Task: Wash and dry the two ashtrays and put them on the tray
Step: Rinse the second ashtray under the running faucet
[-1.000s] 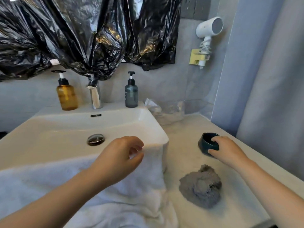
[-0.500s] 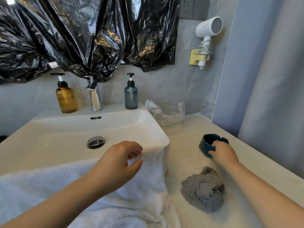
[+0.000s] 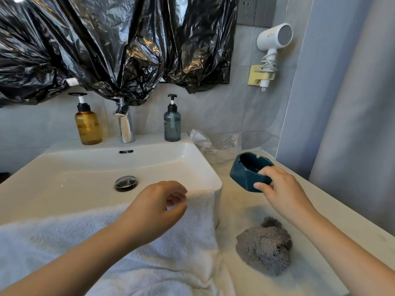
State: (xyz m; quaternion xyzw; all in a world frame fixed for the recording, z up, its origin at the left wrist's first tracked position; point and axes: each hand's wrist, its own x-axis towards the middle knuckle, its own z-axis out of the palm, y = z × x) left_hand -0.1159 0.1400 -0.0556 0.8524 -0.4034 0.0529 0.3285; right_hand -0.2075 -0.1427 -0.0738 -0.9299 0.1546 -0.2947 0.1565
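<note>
Just off the counter (image 3: 239, 212), the dark blue ashtray (image 3: 245, 174) sits in the right hand (image 3: 282, 189), tipped with its open side facing away from the palm; the thumb presses the near outer wall and the fingers (image 3: 264, 170) hook over the rim into the bowl. What shows of the bowl is smooth dark glaze, and the fingers hide the rest. Left of this grip lies the white sink (image 3: 205, 165), with a chrome drain (image 3: 126, 183) in its floor and a white towel (image 3: 181, 253) draped over its front rim. The left hand (image 3: 156, 208) hangs over the towel's top edge, fingers loosely curled towards the thumb; whether it pinches the cloth or only hovers cannot be told. Below the right wrist, nearer the person, a crumpled grey cloth (image 3: 264, 251) rests on the counter. Beyond the ashtray, against the wall, lies a clear plastic bag (image 3: 215, 146) whose contents are unreadable. Farther left, behind the basin, stand a blue-grey pump bottle (image 3: 172, 124), a chrome tap (image 3: 125, 127) and an amber pump bottle (image 3: 88, 127); their fill levels are hard to judge. Black plastic sheeting (image 3: 106, 50) hangs above and covers the tap's top. High above the right hand, a white hair dryer (image 3: 273, 39) is mounted on the wall. The towel's lower part is cut off by the frame.
</note>
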